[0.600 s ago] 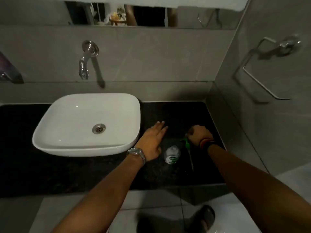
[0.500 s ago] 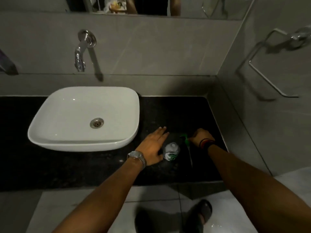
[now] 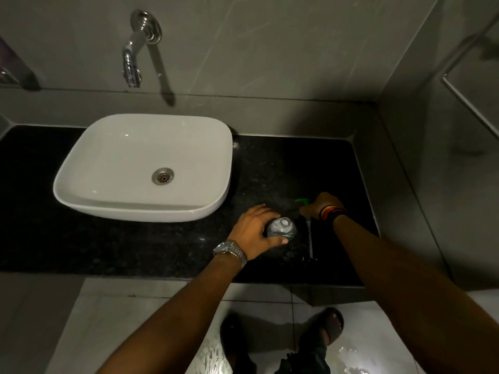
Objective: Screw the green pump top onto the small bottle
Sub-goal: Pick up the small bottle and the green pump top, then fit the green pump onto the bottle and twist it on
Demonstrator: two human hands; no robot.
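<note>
step: picking up parts | left hand wraps bottle | right hand grips pump at 2 o'clock | next: bring pump over bottle neck

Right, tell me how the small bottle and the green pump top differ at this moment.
The small bottle is clear and stands upright with its neck open; the green pump top is green and mostly hidden. The left hand wraps the bottle, while the right hand closes over the pump top. Both are on the black counter.
</note>
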